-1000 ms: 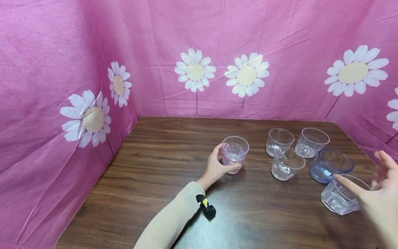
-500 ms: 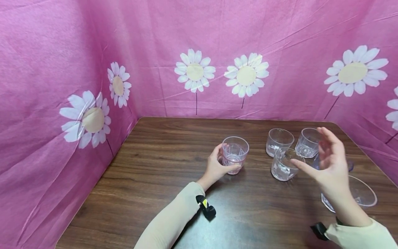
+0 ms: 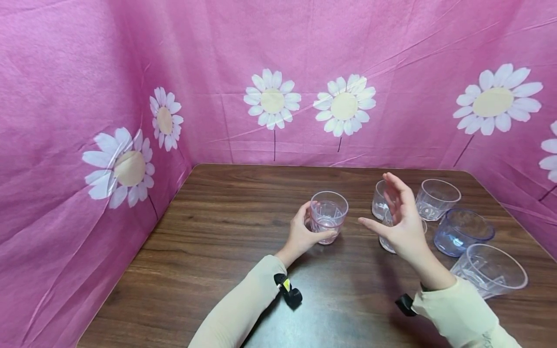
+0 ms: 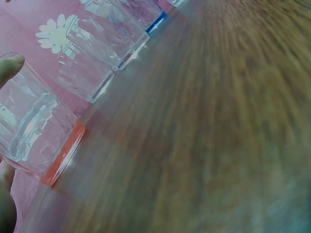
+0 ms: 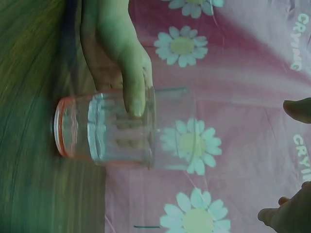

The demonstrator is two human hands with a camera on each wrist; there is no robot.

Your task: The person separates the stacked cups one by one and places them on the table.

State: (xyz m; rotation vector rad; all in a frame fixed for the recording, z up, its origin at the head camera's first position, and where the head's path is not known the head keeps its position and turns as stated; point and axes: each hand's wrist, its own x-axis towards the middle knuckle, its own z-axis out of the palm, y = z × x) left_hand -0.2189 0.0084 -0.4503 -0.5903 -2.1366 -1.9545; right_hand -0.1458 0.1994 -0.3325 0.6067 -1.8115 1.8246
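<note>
A clear drinking glass [image 3: 329,205] sits nested inside a pink-tinted glass [image 3: 327,237], which stands upright on the table. My left hand [image 3: 300,234] grips this pair from the left side, thumb in front and fingers behind. The lower glass has an orange-red base [image 5: 63,127], plain in the right wrist view. To the right, my right hand [image 3: 404,224] hovers with thumb and fingers spread apart, holding nothing. It partly hides two clear glasses, a back one [image 3: 377,205] and a nearer one [image 3: 386,243].
Farther right on the wooden table [image 3: 209,212] stand a clear glass [image 3: 436,205], a blue glass [image 3: 462,237] and another clear glass [image 3: 491,275] near the right side. A pink cloth [image 3: 209,48] with daisies surrounds the table's back and sides.
My right hand has swept leftward from the far right, past the blue glass, toward the nested glasses. My left hand and the nested pair have stayed in place.
</note>
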